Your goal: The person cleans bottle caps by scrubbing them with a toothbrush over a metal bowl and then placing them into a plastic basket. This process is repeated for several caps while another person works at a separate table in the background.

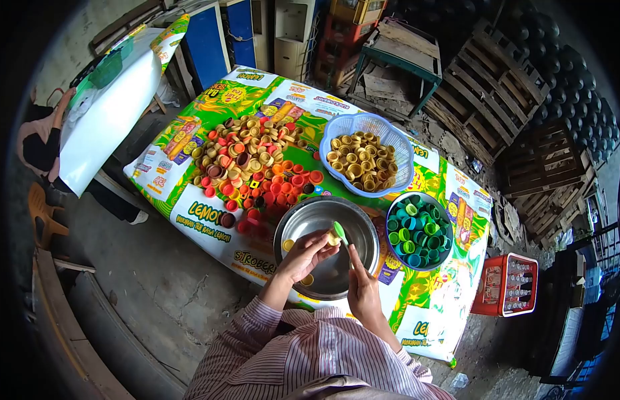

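My left hand (306,257) pinches a small yellow bottle cap (333,238) over a steel bowl (370,250). A slim tool with a green end (340,231) meets the cap. My right hand (365,293) grips this tool from the right, its fingers closed; I cannot tell what kind of tool it is. Inside the bowl, a few yellow caps (288,245) lie along the left side. Behind it stands a light blue plastic basket (330,131) of yellow-brown caps. To the right, a round container (435,267) holds green caps.
A heap of tan, red and brown caps (247,150) spreads over the printed tablecloth (203,217) on the left. A red bottle crate (487,290) stands on the floor at right. Wooden pallets (487,83) lean behind. Another person (47,137) is at the far left.
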A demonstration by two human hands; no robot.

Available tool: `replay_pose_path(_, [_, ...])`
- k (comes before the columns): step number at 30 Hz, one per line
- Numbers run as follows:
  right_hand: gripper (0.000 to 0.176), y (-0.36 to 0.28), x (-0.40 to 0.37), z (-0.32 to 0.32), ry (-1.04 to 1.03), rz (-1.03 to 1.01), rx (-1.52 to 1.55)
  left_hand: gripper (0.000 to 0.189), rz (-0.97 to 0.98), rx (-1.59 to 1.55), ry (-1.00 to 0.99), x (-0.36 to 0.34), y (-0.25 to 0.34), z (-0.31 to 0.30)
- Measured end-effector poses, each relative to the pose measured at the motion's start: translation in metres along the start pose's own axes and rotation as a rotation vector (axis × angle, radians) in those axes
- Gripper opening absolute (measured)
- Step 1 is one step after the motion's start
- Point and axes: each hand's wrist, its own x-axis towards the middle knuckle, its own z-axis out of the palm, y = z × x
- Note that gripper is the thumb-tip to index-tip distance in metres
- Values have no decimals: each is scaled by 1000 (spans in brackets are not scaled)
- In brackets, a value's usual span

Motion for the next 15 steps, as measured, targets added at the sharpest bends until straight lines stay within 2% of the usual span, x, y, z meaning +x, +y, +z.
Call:
replay_pose_path(1, [55,1,1,-1,19,53,-2,32,-4,-2,-2,0,-1,0])
replay_pose_path(3, [54,4,2,-6,14,91,23,32,189,405,3,0,0,2])
replay_pose_path(4, [54,3,0,-8,20,72,26,50,303,586,28,1,2,3])
replay_pose_path(5, [53,2,-1,-10,25,53,28,50,299,584,29,0,4,5])
replay_pose_path(7, [53,1,-3,-10,7,57,-12,71,439,1007,161,-8,16,17])
replay_pose_path(8, [53,3,-4,-8,-4,-10,-53,87,535,1143,146,-5,15,13])
replay_pose_path(9, [53,4,-6,-7,-18,-75,-94,87,531,1142,147,-6,14,13])
replay_pose_path(11, [53,8,-9,-5,-69,-42,-136,91,638,1178,134,-6,14,17])
replay_pose_path(13, [53,14,-9,-2,-47,-24,-133,92,635,1144,113,-5,11,15])
replay_pose_path(15, [54,14,-9,-4,-55,-7,-68,88,578,891,87,-3,6,11])
